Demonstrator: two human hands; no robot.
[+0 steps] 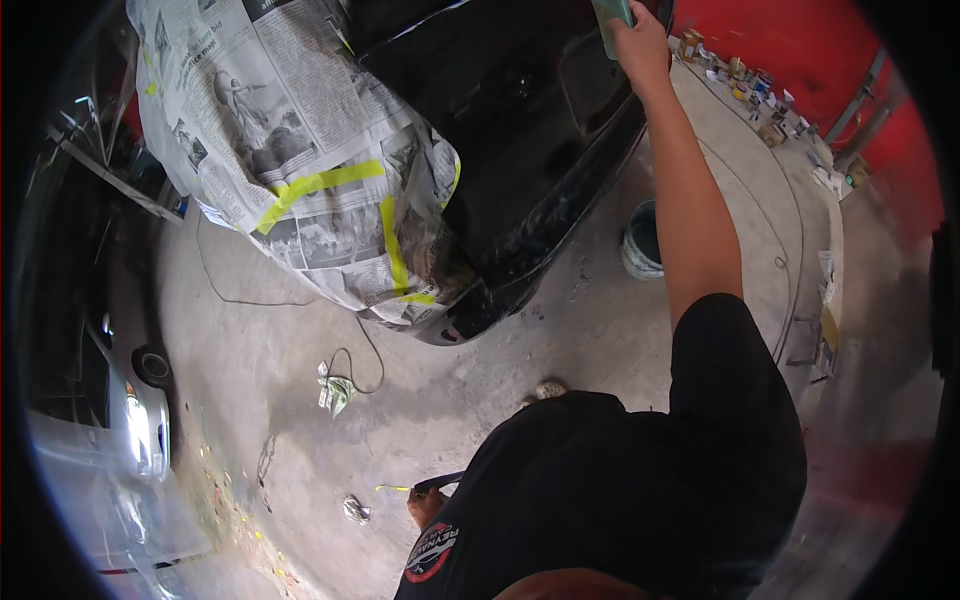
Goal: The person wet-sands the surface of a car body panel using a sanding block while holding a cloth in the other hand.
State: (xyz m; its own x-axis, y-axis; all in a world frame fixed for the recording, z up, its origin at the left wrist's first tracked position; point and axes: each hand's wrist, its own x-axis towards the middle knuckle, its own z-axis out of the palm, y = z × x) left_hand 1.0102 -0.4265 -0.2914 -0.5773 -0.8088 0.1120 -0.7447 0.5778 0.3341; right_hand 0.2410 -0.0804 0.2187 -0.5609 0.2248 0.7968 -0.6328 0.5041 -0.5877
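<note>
At the top of the head view, my right arm reaches up to a glossy black car body panel (530, 150). My right hand (640, 45) grips a flat green block (610, 22) over the panel's edge. Low beside my shirt, my left hand (425, 507) shows only in part. Its fingers look curled by a dark, narrow thing (440, 481), whose kind is unclear; a thin yellow strip (392, 488) shows next to it. Newspaper (270, 120) covers the car's left part, held by yellow masking tape (320, 185). Dark wet-looking marks run along the panel's lower edge.
A bucket (643, 245) stands on the concrete floor below my right forearm. Cans and small containers (745, 85) line the red wall. A dark hose (375, 360) and a crumpled green-white wrapper (338, 390) lie on the floor. Another vehicle (145, 420) stands at far left.
</note>
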